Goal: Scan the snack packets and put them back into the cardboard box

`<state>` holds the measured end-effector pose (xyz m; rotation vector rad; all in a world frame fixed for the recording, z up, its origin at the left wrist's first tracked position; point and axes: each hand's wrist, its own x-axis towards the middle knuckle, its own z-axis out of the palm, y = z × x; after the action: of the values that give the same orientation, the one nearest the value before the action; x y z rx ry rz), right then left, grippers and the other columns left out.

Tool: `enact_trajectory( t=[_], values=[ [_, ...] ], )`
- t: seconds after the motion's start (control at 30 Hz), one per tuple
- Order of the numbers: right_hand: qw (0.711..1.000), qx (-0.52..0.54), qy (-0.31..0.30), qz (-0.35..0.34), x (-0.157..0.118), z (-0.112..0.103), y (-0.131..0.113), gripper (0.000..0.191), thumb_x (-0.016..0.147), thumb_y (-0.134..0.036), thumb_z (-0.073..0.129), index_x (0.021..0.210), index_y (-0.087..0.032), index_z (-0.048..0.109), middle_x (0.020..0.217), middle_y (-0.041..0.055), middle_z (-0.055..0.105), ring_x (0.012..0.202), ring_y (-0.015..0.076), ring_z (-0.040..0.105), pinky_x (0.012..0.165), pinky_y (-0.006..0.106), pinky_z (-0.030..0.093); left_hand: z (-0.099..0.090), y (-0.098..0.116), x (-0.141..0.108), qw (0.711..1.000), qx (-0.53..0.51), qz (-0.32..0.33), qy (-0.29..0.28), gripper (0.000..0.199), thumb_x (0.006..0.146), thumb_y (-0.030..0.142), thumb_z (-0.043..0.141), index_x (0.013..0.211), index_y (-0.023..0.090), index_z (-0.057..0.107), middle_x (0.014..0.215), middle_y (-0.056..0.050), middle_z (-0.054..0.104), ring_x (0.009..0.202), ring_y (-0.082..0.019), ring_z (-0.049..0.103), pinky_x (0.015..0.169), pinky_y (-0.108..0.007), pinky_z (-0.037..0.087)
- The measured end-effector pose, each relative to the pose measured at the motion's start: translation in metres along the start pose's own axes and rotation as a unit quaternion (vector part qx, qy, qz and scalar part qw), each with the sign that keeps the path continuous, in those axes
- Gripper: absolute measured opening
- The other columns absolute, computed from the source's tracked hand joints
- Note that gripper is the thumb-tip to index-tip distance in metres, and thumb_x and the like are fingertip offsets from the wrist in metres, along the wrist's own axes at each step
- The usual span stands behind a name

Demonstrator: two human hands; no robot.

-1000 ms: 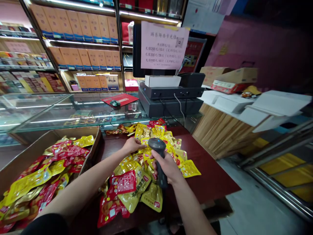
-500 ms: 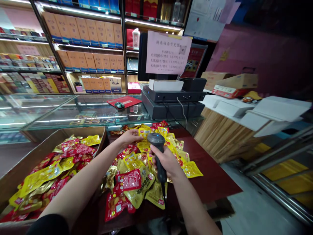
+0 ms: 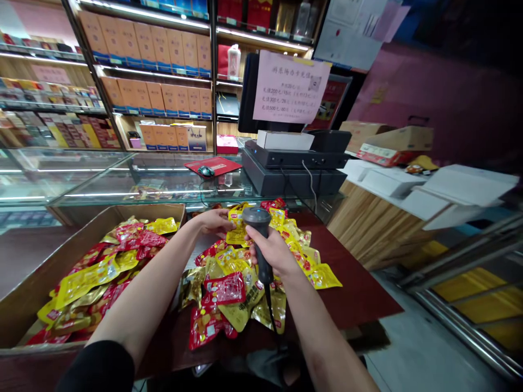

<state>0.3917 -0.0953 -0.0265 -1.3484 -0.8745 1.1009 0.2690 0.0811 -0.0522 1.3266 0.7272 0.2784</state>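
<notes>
My right hand point(image 3: 273, 251) is wrapped round the handle of a black barcode scanner point(image 3: 257, 216), its head upright and its cable hanging toward the table's front edge. Just left of the scanner head, my left hand point(image 3: 214, 221) pinches a yellow snack packet point(image 3: 235, 227) by its left side. The scanner head covers part of that packet's right edge. Beneath both hands spreads a heap of snack packets in red, yellow and gold; a red packet point(image 3: 224, 288) and a gold packet point(image 3: 269, 310) lie at its near side.
To the left stands an open cardboard box point(image 3: 16, 283) of similar packets. Behind the heap are a glass counter point(image 3: 163, 182), a mouse point(image 3: 205, 171) on a red pad, and a monitor with a paper sign point(image 3: 290, 90). The dark red table point(image 3: 363, 294) ends at the right.
The scanner and both hands have shifted slightly left and up in the picture, while the background has slid a little right. Both grips stay the same.
</notes>
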Motion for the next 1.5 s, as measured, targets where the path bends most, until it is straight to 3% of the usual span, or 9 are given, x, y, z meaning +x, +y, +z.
enact_trajectory(
  t=[0.13, 0.33, 0.57, 1.0, 1.13, 1.37, 1.5],
  values=[
    [1.000, -0.012, -0.002, 0.002, -0.002, 0.004, 0.002, 0.029, 0.078, -0.046, 0.065, 0.079, -0.019, 0.054, 0.051, -0.0045, 0.053, 0.037, 0.0082, 0.046, 0.035, 0.021, 0.041, -0.004, -0.002, 0.000, 1.000, 0.005, -0.009, 0.002, 0.043, 0.053, 0.012, 0.082, 0.087, 0.018, 0.057, 0.066, 0.003, 0.065, 0.056, -0.012, 0.063, 0.056, -0.024, 0.053],
    [1.000, 0.007, 0.003, 0.004, -0.002, 0.010, 0.010, 0.027, 0.076, -0.044, 0.067, 0.081, -0.020, 0.055, 0.075, -0.0009, 0.060, 0.044, 0.0068, 0.049, 0.035, 0.021, 0.042, -0.009, -0.004, 0.002, 1.000, 0.001, -0.018, -0.019, 0.046, 0.050, 0.014, 0.084, 0.088, 0.017, 0.058, 0.069, 0.001, 0.067, 0.057, -0.013, 0.064, 0.060, -0.028, 0.055],
    [1.000, -0.013, 0.002, 0.016, -0.001, 0.010, 0.011, 0.027, 0.077, -0.045, 0.067, 0.078, -0.020, 0.055, 0.058, -0.0040, 0.055, 0.039, 0.0081, 0.046, 0.035, 0.022, 0.042, -0.008, -0.002, -0.001, 1.000, -0.007, -0.025, -0.009, 0.050, 0.045, 0.011, 0.085, 0.087, 0.017, 0.059, 0.069, 0.001, 0.067, 0.060, -0.013, 0.064, 0.063, -0.029, 0.056],
    [1.000, 0.003, 0.007, 0.023, 0.000, 0.009, 0.012, 0.026, 0.077, -0.043, 0.068, 0.079, -0.021, 0.054, 0.064, -0.0014, 0.059, 0.041, 0.0085, 0.048, 0.035, 0.022, 0.042, -0.016, -0.009, 0.005, 0.999, 0.013, -0.030, -0.026, 0.053, 0.048, 0.015, 0.086, 0.094, 0.019, 0.062, 0.071, 0.001, 0.067, 0.060, -0.011, 0.061, 0.063, -0.028, 0.054],
    [1.000, -0.004, -0.001, 0.031, -0.003, 0.007, 0.010, 0.027, 0.078, -0.045, 0.066, 0.078, -0.020, 0.054, 0.054, -0.0031, 0.055, 0.038, 0.0086, 0.047, 0.035, 0.022, 0.040, -0.016, -0.010, 0.006, 0.999, 0.014, -0.027, -0.028, 0.048, 0.048, 0.016, 0.086, 0.089, 0.019, 0.061, 0.068, 0.002, 0.066, 0.057, -0.010, 0.060, 0.063, -0.029, 0.054],
    [1.000, 0.005, -0.011, 0.023, -0.013, 0.006, 0.003, 0.030, 0.076, -0.046, 0.067, 0.081, -0.020, 0.054, 0.053, -0.0050, 0.054, 0.037, 0.0077, 0.045, 0.035, 0.020, 0.039, -0.016, 0.006, 0.003, 0.998, -0.039, 0.005, 0.048, 0.047, 0.049, 0.020, 0.087, 0.087, 0.018, 0.058, 0.077, -0.001, 0.069, 0.064, -0.014, 0.066, 0.064, -0.030, 0.055],
    [0.999, 0.021, -0.028, 0.008, -0.011, 0.013, -0.001, 0.031, 0.073, -0.044, 0.070, 0.082, -0.020, 0.054, 0.064, -0.0033, 0.059, 0.041, 0.0074, 0.048, 0.035, 0.020, 0.040, -0.040, 0.022, -0.033, 0.990, -0.030, 0.020, 0.133, 0.051, 0.050, 0.025, 0.087, 0.093, 0.020, 0.060, 0.086, -0.003, 0.071, 0.072, -0.016, 0.068, 0.066, -0.029, 0.055]
  ],
)
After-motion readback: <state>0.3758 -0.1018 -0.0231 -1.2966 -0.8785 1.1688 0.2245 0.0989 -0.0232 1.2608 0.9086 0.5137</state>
